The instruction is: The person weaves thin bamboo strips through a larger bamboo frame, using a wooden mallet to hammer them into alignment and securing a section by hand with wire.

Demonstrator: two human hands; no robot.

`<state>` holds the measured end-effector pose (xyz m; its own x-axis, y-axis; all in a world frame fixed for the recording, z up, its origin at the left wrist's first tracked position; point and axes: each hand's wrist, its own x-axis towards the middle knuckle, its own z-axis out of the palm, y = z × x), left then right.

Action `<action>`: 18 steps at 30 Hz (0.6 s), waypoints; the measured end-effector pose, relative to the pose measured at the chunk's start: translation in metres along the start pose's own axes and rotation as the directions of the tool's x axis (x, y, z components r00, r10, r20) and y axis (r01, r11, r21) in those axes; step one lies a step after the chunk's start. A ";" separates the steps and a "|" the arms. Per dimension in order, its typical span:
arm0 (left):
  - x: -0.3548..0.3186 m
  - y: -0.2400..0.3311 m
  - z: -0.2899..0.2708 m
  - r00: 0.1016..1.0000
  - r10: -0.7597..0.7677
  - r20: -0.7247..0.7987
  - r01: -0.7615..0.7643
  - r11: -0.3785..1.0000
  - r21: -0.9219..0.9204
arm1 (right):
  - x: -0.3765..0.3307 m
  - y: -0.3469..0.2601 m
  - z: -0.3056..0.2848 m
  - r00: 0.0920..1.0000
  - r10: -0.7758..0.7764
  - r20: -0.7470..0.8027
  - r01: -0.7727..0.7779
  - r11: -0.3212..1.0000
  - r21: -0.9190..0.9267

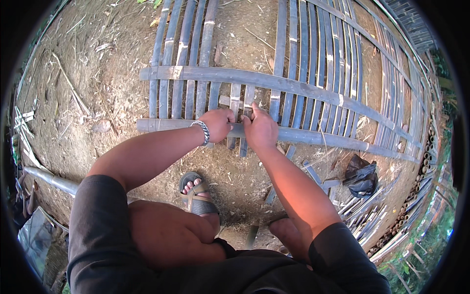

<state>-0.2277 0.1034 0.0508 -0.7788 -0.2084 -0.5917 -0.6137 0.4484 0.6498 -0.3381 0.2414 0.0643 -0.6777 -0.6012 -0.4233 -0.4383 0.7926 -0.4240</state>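
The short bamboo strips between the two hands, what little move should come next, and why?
Probably push the short strips further up. The left hand and right hand pinch them at the lower crossbar, and their ends barely pass the upper crossbar.

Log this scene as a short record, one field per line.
setting: bare dirt ground, outdoors
main object: bamboo slat panel lying flat
left hand: gripping the near crossbar, metal bracelet on the wrist
right hand: on the same crossbar, beside a short upright slat
posture: squatting, sandalled foot below the hands
nearby: dark bag, loose bamboo strips at right
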 end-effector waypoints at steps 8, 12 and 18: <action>-0.001 -0.002 0.001 0.999 0.040 -0.032 -0.040 0.999 0.016 | 0.001 0.002 0.001 1.000 0.000 0.005 0.000 1.000 0.002; -0.002 0.001 -0.002 1.000 0.027 -0.010 -0.027 0.999 0.018 | 0.000 0.000 -0.001 1.000 0.003 0.005 -0.003 1.000 0.002; 0.000 -0.002 0.001 0.999 0.040 -0.027 -0.040 0.999 0.030 | 0.001 0.002 0.002 1.000 -0.013 -0.029 0.013 1.000 0.008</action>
<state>-0.2263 0.1033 0.0489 -0.8062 -0.2136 -0.5518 -0.5783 0.4819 0.6583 -0.3388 0.2426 0.0613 -0.6886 -0.6083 -0.3946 -0.4426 0.7837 -0.4358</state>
